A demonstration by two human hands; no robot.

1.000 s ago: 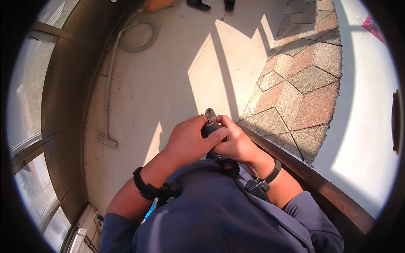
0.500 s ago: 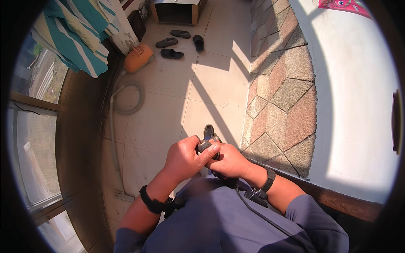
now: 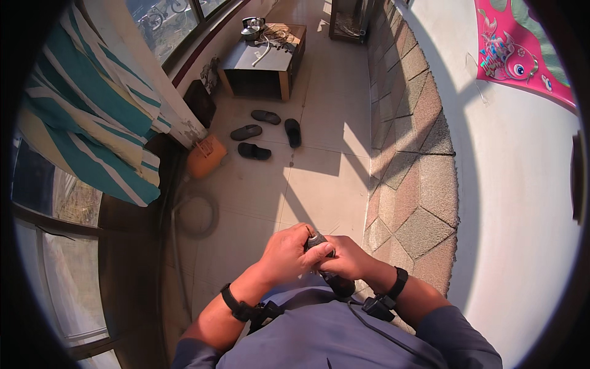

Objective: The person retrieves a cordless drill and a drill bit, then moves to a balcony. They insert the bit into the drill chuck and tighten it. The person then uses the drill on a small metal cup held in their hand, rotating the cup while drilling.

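Close to my body, both hands are closed around a dark power drill (image 3: 340, 285), whose chuck end points away from me. My left hand (image 3: 286, 253) wraps the chuck end, its thumb lying across the top. Against it, my right hand (image 3: 351, 258) grips the drill's body from the other side. Part of the drill is covered by my fingers, and a lower black section shows beneath my hands. Whether a bit sits in the chuck is hard to make out.
Several dark slippers (image 3: 254, 151) lie on the tiled floor ahead. At left are an orange vacuum cleaner (image 3: 206, 158), its coiled hose (image 3: 198, 214) and a striped curtain (image 3: 92, 117). Beyond stands a low cabinet (image 3: 236, 58) with a kettle (image 3: 252, 28). A stone-patterned low wall (image 3: 424, 184) runs along the right.
My view has tilted up, bringing the cabinet top, kettle and more of the pink fish-patterned item into sight. Both hands keep their hold on the drill and appear lower in the picture.
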